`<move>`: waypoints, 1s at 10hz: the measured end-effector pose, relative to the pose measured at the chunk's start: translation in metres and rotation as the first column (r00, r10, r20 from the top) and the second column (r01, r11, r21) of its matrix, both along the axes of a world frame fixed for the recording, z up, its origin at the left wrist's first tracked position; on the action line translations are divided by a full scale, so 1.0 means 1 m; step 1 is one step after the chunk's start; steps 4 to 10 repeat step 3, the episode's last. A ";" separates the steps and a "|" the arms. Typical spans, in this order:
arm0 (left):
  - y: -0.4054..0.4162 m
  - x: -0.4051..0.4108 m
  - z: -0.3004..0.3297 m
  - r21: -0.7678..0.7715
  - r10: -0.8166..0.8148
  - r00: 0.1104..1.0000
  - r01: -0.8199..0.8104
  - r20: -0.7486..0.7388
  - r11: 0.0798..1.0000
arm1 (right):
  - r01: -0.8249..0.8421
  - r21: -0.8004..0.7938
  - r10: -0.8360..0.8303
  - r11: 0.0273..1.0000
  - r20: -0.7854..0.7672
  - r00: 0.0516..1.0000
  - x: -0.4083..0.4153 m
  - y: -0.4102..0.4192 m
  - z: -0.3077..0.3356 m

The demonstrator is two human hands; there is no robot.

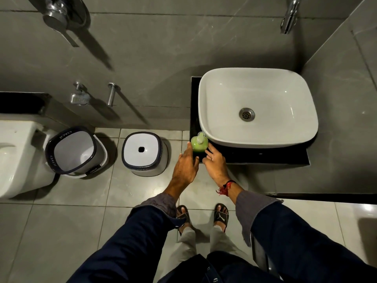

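A green soap dispenser bottle (199, 145) with a pale pump top stands on the front left corner of the black counter (265, 156), right against the white basin (208, 127). My left hand (185, 168) reaches in from the left, its straight fingers touching the bottle's left side. My right hand (215, 166) lies on the counter edge just right of the bottle, fingers spread toward its base. The bottle's lower part is hidden between the two hands.
On the floor to the left stand a white stool with a dark rim (142, 150) and a tilted bucket (50, 152). A toilet (16, 156) is at far left. A chrome spout (289, 15) juts from the wall above the basin. My feet in sandals stand on grey tiles.
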State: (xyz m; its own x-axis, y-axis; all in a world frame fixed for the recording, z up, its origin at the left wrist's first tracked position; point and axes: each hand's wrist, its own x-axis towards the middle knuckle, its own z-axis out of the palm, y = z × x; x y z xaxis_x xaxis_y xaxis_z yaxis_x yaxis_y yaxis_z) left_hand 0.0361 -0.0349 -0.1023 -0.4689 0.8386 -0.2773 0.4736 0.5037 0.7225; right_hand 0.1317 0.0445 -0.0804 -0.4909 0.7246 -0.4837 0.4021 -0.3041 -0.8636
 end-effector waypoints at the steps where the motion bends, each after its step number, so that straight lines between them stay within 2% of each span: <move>1: -0.005 0.000 0.002 -0.045 0.004 1.000 -0.004 -0.005 0.999 | -0.016 0.099 0.008 0.995 0.079 0.997 0.009 -0.003 -0.001; 2: -0.021 0.004 -0.004 -0.108 0.019 0.999 -0.023 -0.038 0.994 | -0.015 0.303 -0.046 0.953 0.193 0.980 0.032 -0.010 -0.005; 3: -0.046 -0.003 -0.007 -0.179 0.038 0.999 -0.044 -0.035 0.983 | -0.067 0.449 -0.023 0.891 0.191 0.981 0.052 -0.018 0.001; 10: -0.046 -0.003 -0.007 -0.179 0.038 0.999 -0.044 -0.035 0.983 | -0.067 0.449 -0.023 0.891 0.191 0.981 0.052 -0.018 0.001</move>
